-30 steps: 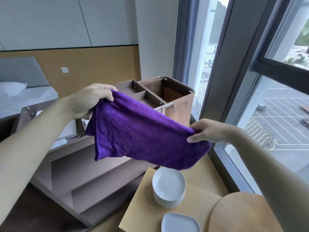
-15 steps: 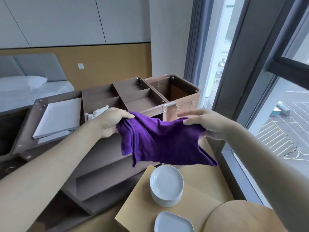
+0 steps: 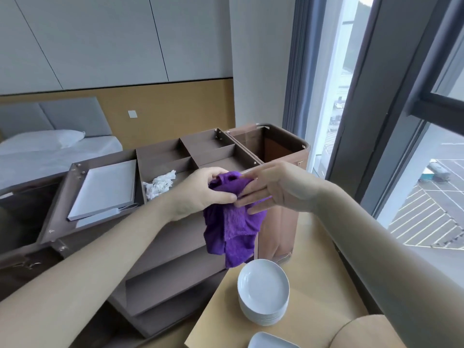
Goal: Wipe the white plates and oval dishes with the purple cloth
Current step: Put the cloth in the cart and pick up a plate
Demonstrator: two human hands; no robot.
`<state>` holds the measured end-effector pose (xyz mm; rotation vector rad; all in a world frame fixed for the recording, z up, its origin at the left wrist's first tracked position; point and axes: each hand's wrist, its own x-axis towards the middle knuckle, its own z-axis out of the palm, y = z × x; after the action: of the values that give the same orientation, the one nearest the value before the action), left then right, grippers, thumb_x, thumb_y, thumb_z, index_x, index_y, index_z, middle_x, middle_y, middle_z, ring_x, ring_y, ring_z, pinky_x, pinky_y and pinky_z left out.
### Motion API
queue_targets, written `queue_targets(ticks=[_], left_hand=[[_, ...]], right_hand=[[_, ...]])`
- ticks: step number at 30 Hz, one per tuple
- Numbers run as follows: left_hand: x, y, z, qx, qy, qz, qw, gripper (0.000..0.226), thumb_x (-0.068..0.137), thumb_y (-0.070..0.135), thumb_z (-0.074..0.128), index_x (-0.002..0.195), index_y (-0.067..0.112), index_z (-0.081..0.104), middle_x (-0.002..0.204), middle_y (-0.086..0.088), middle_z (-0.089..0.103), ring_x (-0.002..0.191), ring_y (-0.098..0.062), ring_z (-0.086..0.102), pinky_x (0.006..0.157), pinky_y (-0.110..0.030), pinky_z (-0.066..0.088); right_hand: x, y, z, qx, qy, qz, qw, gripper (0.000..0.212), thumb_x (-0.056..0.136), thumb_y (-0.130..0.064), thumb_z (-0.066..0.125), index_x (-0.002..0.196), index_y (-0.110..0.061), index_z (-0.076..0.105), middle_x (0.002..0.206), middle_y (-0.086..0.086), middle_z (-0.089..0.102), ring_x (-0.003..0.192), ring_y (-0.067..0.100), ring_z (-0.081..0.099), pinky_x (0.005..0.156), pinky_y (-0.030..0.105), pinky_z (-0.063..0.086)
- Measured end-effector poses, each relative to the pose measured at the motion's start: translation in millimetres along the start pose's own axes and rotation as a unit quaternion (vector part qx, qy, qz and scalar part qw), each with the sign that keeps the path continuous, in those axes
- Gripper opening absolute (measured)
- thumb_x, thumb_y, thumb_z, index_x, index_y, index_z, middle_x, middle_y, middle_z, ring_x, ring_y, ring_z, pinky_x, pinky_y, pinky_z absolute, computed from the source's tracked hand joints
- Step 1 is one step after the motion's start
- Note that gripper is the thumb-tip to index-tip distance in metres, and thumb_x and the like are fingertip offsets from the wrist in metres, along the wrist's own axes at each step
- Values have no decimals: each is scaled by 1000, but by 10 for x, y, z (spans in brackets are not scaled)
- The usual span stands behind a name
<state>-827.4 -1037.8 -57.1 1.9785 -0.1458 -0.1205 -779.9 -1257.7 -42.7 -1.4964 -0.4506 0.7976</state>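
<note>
The purple cloth (image 3: 232,229) hangs bunched in the air above the table. My left hand (image 3: 200,193) grips its top, fingers curled round the fabric. My right hand (image 3: 271,188) meets it from the right with straight fingers laid against the cloth. Below the cloth a stack of several round white plates (image 3: 263,291) stands on the wooden table (image 3: 321,285). The corner of a white oval dish (image 3: 271,342) shows at the bottom edge.
A brown service cart (image 3: 175,247) with open compartments and shelves stands left of the table; it holds a white crumpled tissue (image 3: 160,184) and a flat white board (image 3: 105,189). A tall window (image 3: 426,184) runs along the right. A bed (image 3: 50,151) lies at far left.
The cloth was spread wide between both hands; the hands have come together and the cloth is now gathered into a hanging bunch. The view has shifted to the left.
</note>
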Motion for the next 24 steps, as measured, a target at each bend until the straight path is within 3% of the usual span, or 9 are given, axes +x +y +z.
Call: queue_targets(ticks=[4,6,9,11,13,15,18,21,24], left_hand=[[68,-210,-359,-72,-57,18,996,32,95,-13,57,124,-2,67,113,-23,70,103,-29,64,101,-38,49],[123,-344,-503,-110,-76,9,991,32,95,-15,53,122,-5,66,106,-19,68,99,-27,63,94,-34,49],[255,-492,-742,-165,-120,1,979,37,83,-9,51,117,-7,67,102,-18,68,92,-23,64,89,-34,47],[347,-591,-922,-199,-150,0,968,41,76,-4,48,110,-3,72,100,-17,69,88,-20,65,85,-29,51],[447,-703,-1095,-196,-158,8,968,42,77,-4,46,107,1,75,97,-15,70,84,-15,65,81,-23,53],[576,-821,-1245,-135,-134,13,982,40,82,-7,45,107,2,74,96,-14,69,82,-14,62,78,-20,51],[836,-932,-1416,-53,-80,10,995,43,89,-13,42,100,11,76,80,-3,70,73,-6,61,66,-12,47],[1089,-953,-1477,-1,-50,4,999,41,92,-9,42,92,17,75,66,11,67,58,0,56,55,-12,41],[1292,-932,-1486,8,-35,1,999,34,91,-5,43,98,4,74,74,-2,65,72,-17,54,69,-27,40]], right_hand=[[84,-12,-156,-132,112,-69,982,32,91,-5,66,123,-9,68,108,15,77,105,28,75,98,45,58],[196,51,-200,-196,136,-92,967,53,79,-13,79,130,-23,66,125,2,73,119,19,67,100,37,54],[491,198,-16,-277,87,-23,957,88,72,-20,89,146,-43,48,149,-15,51,135,7,47,106,31,39],[762,296,94,-277,63,7,959,59,82,-12,86,130,-39,63,135,-13,64,124,10,57,102,26,45],[987,308,161,-312,71,8,947,21,89,-15,80,105,-27,74,105,-6,75,99,14,68,90,30,56],[1109,260,169,-376,103,11,921,5,93,-22,76,96,-26,76,92,-4,75,85,12,68,86,35,58],[1213,71,157,-433,170,-12,885,22,97,-23,70,90,-42,77,86,-17,73,84,1,65,78,23,51],[1382,-98,107,-477,191,2,858,15,101,-19,64,110,-22,76,101,-5,73,99,16,65,91,35,49],[1498,-173,-30,-484,204,10,851,15,103,-19,61,106,-26,73,98,-9,72,100,15,66,90,29,35]])
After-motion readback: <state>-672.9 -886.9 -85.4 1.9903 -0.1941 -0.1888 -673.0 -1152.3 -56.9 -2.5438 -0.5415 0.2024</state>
